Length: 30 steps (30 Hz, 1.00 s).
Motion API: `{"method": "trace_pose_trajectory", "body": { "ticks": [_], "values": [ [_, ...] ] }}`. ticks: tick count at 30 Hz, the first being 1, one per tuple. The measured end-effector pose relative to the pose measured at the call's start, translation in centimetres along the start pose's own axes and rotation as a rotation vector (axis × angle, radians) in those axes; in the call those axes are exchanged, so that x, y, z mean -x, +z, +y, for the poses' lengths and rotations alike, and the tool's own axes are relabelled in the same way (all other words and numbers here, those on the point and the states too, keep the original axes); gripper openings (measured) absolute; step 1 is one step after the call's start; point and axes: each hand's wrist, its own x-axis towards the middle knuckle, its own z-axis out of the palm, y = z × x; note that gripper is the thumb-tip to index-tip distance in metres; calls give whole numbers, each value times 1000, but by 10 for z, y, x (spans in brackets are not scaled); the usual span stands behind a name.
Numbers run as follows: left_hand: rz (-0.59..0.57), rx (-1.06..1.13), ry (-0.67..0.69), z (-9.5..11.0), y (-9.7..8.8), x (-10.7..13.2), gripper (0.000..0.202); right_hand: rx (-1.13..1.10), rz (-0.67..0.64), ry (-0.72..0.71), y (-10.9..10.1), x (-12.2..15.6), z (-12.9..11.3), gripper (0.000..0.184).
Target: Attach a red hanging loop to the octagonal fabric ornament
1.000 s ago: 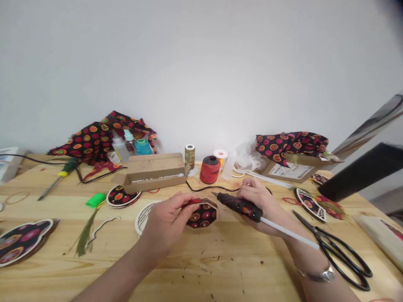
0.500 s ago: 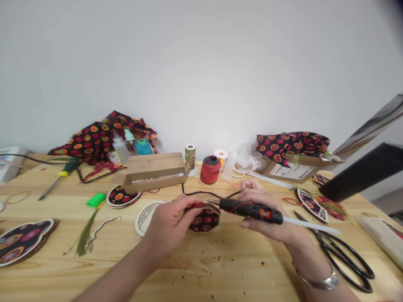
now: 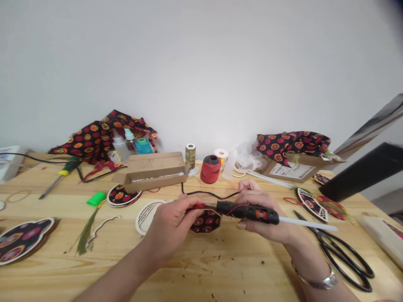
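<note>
- You are pinching the fabric-covered octagon in the fingers of your left hand, holding it off the tabletop, apparently to keep its edge within reach.
- Your right hand is clenching a glue gun level, aiming its nozzle at that edge, just beside a red cord.
- A glue stick is protruding from the gun's rear, above the scissors, while a power cord is looping behind your hands, leaving them free.

Craft wkshp — wood bench, glue gun, scissors
</note>
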Motion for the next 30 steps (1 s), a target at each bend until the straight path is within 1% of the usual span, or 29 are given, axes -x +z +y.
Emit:
{"method": "trace_pose_trajectory", "body": {
  "ticks": [8,13,19,25,30],
  "values": [
    [26,-24,8,3,-1,-1,16,6,-10,13,0,2,3,28],
    [8,-15,0,3,-2,-1,17,-16,9,14,0,2,3,27],
    [15,-13,-8,4,-1,-2,16,2,-39,10,1,2,3,28],
    [-8,-16,-3,5,-2,-1,17,9,7,8,-1,3,3,25],
    [15,-22,7,5,-2,-1,16,17,-43,4,0,2,2,27]
  ]
}}
